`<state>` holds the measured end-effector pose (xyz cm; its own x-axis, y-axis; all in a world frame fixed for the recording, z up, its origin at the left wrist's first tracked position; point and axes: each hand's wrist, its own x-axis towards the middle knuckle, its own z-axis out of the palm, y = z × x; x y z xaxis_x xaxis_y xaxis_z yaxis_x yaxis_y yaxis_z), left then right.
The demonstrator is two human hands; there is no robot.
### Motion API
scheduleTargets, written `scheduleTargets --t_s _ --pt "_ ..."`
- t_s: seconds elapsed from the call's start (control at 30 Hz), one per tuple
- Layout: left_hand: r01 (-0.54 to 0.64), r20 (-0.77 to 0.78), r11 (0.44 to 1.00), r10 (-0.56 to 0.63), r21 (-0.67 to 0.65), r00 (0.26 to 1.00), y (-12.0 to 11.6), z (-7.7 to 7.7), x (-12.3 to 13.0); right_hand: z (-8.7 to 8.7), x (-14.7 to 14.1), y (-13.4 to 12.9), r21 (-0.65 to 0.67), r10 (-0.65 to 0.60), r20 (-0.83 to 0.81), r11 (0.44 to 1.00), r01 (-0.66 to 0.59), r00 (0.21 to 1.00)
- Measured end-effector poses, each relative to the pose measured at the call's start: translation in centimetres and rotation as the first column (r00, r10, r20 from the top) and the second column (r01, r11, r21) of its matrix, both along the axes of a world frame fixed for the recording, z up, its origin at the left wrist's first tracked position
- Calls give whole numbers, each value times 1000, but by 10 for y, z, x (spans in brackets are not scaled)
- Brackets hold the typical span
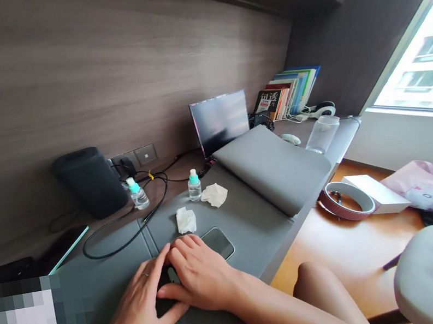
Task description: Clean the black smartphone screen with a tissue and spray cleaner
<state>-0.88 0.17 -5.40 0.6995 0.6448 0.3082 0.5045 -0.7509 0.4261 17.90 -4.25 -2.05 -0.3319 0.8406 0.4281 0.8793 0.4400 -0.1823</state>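
Note:
My left hand [138,305] curves around the left side of a black, phone-like object [165,296] on the grey desk mat. From the other side, my right hand [201,269] bends over the same object, fingertips meeting those of the left hand. Both hands are closed about it and cover most of it, so its exact kind is hidden; a small paler oval shows near its upper part. Just beyond my right knuckles a phone [218,243] lies flat. A crumpled white tissue [186,220] sits above the fingers, with another tissue [214,195] farther back.
Two small spray bottles [194,186] with teal collars stand behind the tissues. A looping black cable [131,248] crosses the mat [250,239] at left, near a black speaker [93,182]. The mat's folded-over part [276,168], a monitor [221,122] and a clear cup [322,135] are farther right.

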Motion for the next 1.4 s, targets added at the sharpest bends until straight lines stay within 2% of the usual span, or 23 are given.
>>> scheduleTargets --t_s 0.13,0.27,0.5,0.67,0.8,0.97,1.07,1.13,1.27,1.4 --pt "-6 11 997 5 74 1000 1 -6 0 0 0 -2 24 -11 7 1000 11 1000" --pt "-17 31 977 11 212 999 2 -8 2 1 2 -5 80 12 11 997 -12 1000" --pt "23 38 937 -39 349 999 -2 10 6 3 8 -13 162 34 -97 987 -18 995" --pt "49 17 927 -59 372 998 -4 13 6 3 9 -17 204 8 -133 979 20 991" --pt "44 38 934 -61 354 997 -5 12 7 3 8 -17 182 -9 -148 983 36 989" --pt "59 67 965 -79 254 995 -7 21 8 15 15 -28 235 35 -283 971 34 959" --pt "5 113 995 -17 103 994 -8 32 7 23 34 -41 264 -10 -419 956 132 908" --pt "-55 140 998 56 -11 989 -7 40 6 22 52 -47 225 -83 -509 948 226 857" --pt "-206 175 966 232 -156 957 4 54 4 8 85 -51 79 -260 -575 926 370 775" --pt "-339 83 897 375 -282 923 20 64 -2 -4 99 -46 -16 -322 -558 926 378 765"
